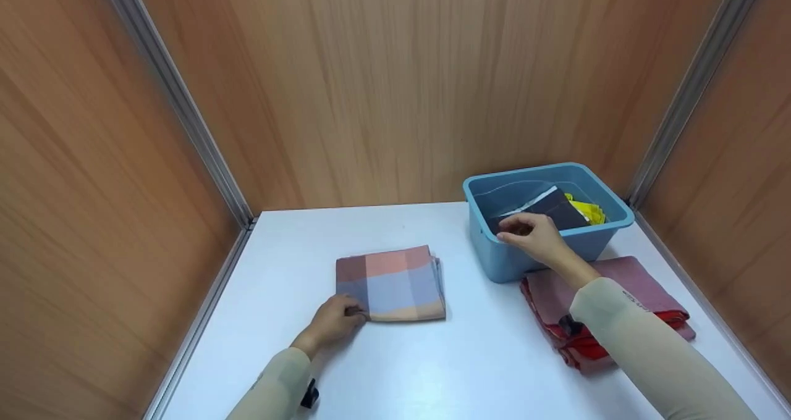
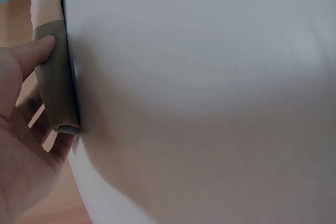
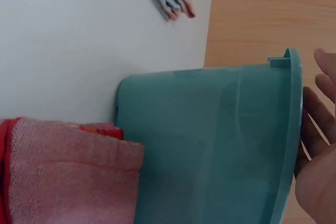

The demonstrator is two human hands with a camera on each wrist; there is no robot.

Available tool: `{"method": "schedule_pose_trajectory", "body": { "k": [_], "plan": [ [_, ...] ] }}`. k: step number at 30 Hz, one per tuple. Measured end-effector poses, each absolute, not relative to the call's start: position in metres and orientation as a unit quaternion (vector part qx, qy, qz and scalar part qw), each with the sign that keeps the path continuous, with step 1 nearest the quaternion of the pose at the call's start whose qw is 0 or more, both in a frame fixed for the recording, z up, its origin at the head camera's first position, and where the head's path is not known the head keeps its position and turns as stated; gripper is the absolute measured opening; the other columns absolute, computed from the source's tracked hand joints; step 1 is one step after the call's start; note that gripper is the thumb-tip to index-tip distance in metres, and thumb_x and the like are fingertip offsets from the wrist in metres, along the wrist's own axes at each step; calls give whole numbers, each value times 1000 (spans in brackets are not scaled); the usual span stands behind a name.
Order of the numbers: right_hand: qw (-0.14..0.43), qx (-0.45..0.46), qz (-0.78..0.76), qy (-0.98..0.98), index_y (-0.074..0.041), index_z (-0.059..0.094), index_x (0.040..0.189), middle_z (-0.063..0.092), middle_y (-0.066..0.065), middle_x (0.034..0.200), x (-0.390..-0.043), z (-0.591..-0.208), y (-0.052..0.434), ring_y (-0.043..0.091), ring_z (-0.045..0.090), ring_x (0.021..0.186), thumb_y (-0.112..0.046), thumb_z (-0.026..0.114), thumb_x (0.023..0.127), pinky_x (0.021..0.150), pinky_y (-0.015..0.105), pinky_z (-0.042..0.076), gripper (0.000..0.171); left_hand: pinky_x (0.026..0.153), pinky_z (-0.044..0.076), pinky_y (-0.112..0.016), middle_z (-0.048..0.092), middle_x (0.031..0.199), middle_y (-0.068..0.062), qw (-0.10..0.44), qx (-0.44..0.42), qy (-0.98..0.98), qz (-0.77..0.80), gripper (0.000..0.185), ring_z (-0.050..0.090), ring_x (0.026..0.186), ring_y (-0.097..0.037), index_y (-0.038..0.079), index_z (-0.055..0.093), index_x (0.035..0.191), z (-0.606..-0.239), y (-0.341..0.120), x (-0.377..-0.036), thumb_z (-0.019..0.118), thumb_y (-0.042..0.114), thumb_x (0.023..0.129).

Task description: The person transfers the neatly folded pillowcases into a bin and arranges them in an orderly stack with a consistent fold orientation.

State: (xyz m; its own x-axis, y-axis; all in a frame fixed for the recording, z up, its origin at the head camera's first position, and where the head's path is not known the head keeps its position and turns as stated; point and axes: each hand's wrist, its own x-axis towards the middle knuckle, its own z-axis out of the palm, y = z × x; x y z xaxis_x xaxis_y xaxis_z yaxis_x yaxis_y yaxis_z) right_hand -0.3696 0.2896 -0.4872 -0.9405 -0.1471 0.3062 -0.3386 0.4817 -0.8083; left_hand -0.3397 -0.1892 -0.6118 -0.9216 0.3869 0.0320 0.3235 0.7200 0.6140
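Observation:
A folded plaid cloth (image 1: 390, 282) in pink, orange and blue squares lies on the white table (image 1: 469, 364). My left hand (image 1: 357, 312) pinches its near left corner. In the left wrist view my left hand (image 2: 26, 129) has the thumb on top of the folded cloth edge (image 2: 58, 87) and fingers under it. My right hand (image 1: 516, 230) reaches over the near rim of a blue plastic bin (image 1: 513, 262), fingers loosely curled above a dark cloth (image 1: 553, 209) inside. In the right wrist view my right hand (image 3: 317, 145) shows past the bin (image 3: 210, 145) with nothing seen in it.
A yellow cloth (image 1: 587, 211) lies in the bin behind the dark one. A stack of folded pink and red cloths (image 1: 618, 284) sits on the table under my right forearm, against the bin's near side. Wooden walls enclose the table on three sides.

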Motion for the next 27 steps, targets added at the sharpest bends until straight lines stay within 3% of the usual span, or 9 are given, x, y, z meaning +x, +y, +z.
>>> {"method": "schedule_pose_trajectory", "body": {
  "k": [5,10,15,20,27],
  "plan": [
    [152,157,530,-820,5,78,117,77,26,112,-362,-480,278,3,70,87,-5,82,96,79,14,60,23,105,55,-56,73,108,2,53,191,924,328,7,66,108,-21,21,83,102,-611,-185,-339,76,19,101],
    [156,181,547,-802,7,77,115,77,26,107,-352,-479,261,4,71,86,-2,83,94,81,16,61,24,103,56,-56,74,109,0,62,200,917,340,9,67,108,-23,19,84,104,-610,-181,-334,76,17,101],
    [139,212,539,-803,1,80,113,79,15,103,-344,-486,246,7,70,89,-2,85,92,84,21,61,22,104,56,-58,74,114,-2,75,205,914,342,9,67,112,-26,18,84,107,-609,-179,-332,77,17,101],
    [100,235,519,-816,-2,79,119,78,14,110,-338,-498,231,18,72,97,-7,85,94,89,26,61,26,106,53,-60,73,113,0,86,213,914,333,12,64,114,-24,19,84,109,-607,-178,-331,82,18,97],
    [59,260,493,-828,-4,79,122,79,13,118,-329,-525,213,17,73,105,-10,87,92,95,33,62,32,117,48,-64,73,132,-9,100,221,917,317,35,64,130,-37,16,79,123,-606,-186,-329,88,12,89]
  ]
}}
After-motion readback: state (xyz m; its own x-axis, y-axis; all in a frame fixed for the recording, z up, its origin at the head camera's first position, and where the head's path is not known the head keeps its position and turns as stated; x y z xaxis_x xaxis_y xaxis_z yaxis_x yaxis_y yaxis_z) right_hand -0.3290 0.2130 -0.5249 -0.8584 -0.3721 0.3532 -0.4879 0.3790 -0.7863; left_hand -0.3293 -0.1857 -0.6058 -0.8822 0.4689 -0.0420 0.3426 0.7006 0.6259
